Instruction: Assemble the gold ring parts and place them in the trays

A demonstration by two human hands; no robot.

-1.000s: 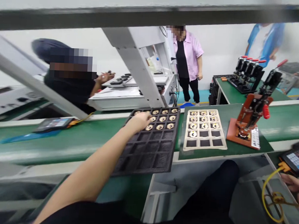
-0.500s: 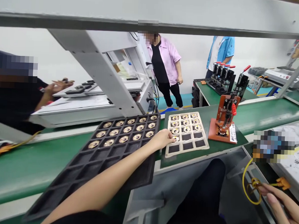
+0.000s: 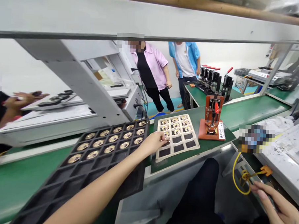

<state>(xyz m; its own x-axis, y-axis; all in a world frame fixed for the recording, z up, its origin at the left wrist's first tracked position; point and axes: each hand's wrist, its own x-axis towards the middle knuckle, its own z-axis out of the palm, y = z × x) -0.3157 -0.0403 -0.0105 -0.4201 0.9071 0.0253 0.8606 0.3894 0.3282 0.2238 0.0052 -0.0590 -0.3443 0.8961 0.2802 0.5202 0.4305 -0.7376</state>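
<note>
Pinched part: a small, round, dark-gold metal part [image 3: 166,141] sits over the left column of the cream plastic tray [image 3: 178,153], fourth row from the tray's far edge. Much of it is behind fingertips, so whether it touches the cell or hangs just above is hard to tell.
Left grip: the left hand [image 3: 154,142] is clenched on that part between thumb and fingers.
Key relation: the part lies at the right-hand end of the left grip, just inside the tray's left edge; the left hand is by far the nearer. The tray's long axis runs from near edge to far edge of the green-topped bench [image 3: 207,146].
Cream tray: gold ring-shaped parts [image 3: 176,130] fill its three far rows.
Black tray: a large black gridded tray [image 3: 135,182] lies left of it, under the left forearm, with gold rings [image 3: 123,146] in the rows by its far edge.
Right grip: the right hand [image 3: 282,210], well apart past the bench's near edge, closes around a slim grey tool [image 3: 269,197], beside a looped yellow cable [image 3: 234,175].
Clamp fixture: an orange-brown metal fixture with a red handle [image 3: 212,116] stands right of the cream tray.
Beyond: a person in a pink shirt [image 3: 156,66] stands past the far edge.
</note>
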